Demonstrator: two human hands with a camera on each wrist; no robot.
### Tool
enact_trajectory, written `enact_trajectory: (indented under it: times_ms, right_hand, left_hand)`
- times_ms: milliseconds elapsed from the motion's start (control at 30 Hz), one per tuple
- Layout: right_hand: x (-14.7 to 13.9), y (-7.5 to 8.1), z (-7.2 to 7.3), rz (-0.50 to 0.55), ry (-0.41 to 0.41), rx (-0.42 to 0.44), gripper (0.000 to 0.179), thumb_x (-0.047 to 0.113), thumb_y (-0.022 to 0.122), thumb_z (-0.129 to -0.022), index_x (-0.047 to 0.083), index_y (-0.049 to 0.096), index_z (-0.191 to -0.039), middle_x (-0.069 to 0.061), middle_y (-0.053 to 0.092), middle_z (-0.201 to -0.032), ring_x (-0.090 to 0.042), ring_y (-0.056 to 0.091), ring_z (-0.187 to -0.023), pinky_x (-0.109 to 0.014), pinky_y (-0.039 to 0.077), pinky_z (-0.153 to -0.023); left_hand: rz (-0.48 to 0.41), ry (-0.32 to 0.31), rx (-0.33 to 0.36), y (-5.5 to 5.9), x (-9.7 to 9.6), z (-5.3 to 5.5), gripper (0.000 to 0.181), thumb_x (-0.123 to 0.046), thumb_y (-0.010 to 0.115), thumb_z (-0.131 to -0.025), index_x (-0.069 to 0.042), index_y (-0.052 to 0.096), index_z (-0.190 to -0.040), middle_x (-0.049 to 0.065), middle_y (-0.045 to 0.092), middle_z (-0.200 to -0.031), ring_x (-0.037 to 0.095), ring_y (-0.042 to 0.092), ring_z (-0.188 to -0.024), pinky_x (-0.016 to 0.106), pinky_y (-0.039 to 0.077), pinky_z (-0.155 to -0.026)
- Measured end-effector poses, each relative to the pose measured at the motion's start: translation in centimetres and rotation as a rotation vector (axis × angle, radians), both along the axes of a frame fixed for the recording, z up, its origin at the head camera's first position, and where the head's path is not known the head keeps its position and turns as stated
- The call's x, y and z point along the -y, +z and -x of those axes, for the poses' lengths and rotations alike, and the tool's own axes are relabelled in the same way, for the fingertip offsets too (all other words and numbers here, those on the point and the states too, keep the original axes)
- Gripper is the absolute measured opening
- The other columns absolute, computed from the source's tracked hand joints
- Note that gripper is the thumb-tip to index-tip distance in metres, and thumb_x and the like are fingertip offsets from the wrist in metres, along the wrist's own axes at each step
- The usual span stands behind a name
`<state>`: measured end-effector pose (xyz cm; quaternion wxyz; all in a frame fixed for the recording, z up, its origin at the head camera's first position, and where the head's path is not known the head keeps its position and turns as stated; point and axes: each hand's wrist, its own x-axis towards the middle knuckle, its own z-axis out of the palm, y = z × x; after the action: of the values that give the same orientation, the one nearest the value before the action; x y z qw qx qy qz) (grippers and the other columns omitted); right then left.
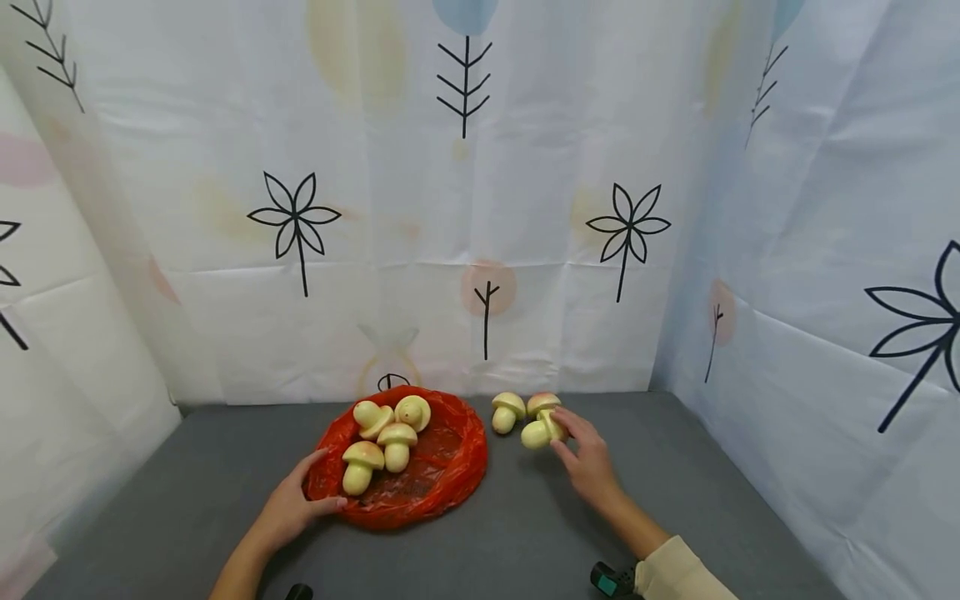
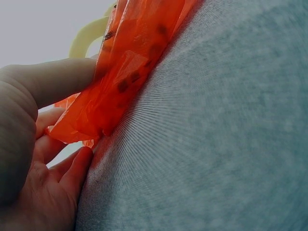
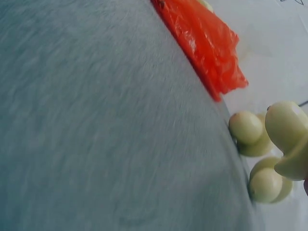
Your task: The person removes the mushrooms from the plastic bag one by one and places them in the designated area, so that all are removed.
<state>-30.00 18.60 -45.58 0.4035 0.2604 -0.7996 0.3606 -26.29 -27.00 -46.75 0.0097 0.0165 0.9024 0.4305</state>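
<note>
A red plastic bag [image 1: 450,492], its rim rolled wide, lies on the grey table with several pale yellow toy mushrooms [image 1: 397,446] inside, toward its left half. My left hand [image 1: 288,504] holds the bag's left edge, thumb at the front; in the left wrist view the red film [image 2: 120,82] runs between thumb and fingers. Right of the bag, my right hand [image 1: 588,462] pinches a toy mushroom [image 1: 542,430] by its cap, stem pointing left. The right wrist view shows this mushroom [image 3: 288,127] raised above two others, with only a sliver of the hand visible.
Two more toy mushrooms stand at the table's back edge, one mushroom [image 1: 507,412] to the left and another mushroom [image 1: 542,402] partly behind the held one. A patterned white curtain [image 1: 465,208] hangs behind and on both sides of the grey table [image 1: 517,542].
</note>
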Motion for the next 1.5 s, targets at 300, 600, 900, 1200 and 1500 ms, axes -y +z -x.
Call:
enact_trajectory:
  times_ms: [300, 600, 900, 1200, 1500]
  right_hand:
    - [-2.6, -0.9, -0.8, -0.026, -0.065, 0.017, 0.047, -0.011, 0.078, -0.071, -0.005, 0.065, -0.116, -0.021, 0.063, -0.121, -0.036, 0.062, -0.100, -0.036, 0.052, -0.076]
    - [-4.4, -1.6, -0.2, -0.062, -0.149, 0.117, 0.045, -0.010, 0.076, -0.075, -0.004, 0.064, -0.118, -0.022, 0.061, -0.123, -0.036, 0.061, -0.101, -0.048, 0.050, -0.077]
    - [-5.5, -1.8, 0.9, -0.082, -0.183, 0.176, 0.043, -0.011, 0.075, -0.075, -0.007, 0.064, -0.117, -0.026, 0.061, -0.122, -0.047, 0.056, -0.108, -0.059, 0.044, -0.088]
    - [-5.9, -1.5, 2.5, -0.125, -0.225, 0.238, 0.041, -0.007, 0.074, -0.079, -0.007, 0.063, -0.118, -0.028, 0.059, -0.124, -0.047, 0.055, -0.110, -0.059, 0.042, -0.091]
    - [-6.0, -0.8, 4.2, -0.135, -0.278, 0.343, 0.041, -0.005, 0.071, -0.082, -0.007, 0.061, -0.122, -0.028, 0.057, -0.126, -0.047, 0.053, -0.113, -0.058, 0.041, -0.094]
  left_hand:
    - [-0.029, -0.020, 0.002, 0.4, -0.2, -0.1, 0.096, -0.038, 0.079, -0.081, -0.001, 0.024, -0.151, 0.035, 0.024, -0.149, 0.052, 0.027, -0.135, 0.064, 0.030, -0.102]
    - [-0.007, -0.007, -0.005, 0.1, -0.1, 0.0, 0.097, -0.041, 0.079, -0.079, -0.001, 0.026, -0.150, 0.035, 0.027, -0.149, 0.051, 0.028, -0.134, 0.065, 0.028, -0.103]
    - [-0.006, -0.009, -0.001, 0.1, -0.2, 0.0, 0.096, -0.040, 0.079, -0.080, -0.001, 0.026, -0.150, 0.035, 0.026, -0.149, 0.051, 0.028, -0.134, 0.065, 0.029, -0.103]
    - [-0.008, -0.004, 0.003, 0.0, 0.0, 0.0, 0.096, -0.040, 0.079, -0.080, -0.001, 0.026, -0.150, 0.036, 0.026, -0.148, 0.052, 0.028, -0.134, 0.064, 0.030, -0.102]
    - [0.000, 0.010, 0.017, 0.2, -0.1, -0.1, 0.097, -0.042, 0.079, -0.080, -0.002, 0.025, -0.150, 0.036, 0.026, -0.149, 0.052, 0.028, -0.134, 0.065, 0.029, -0.102]
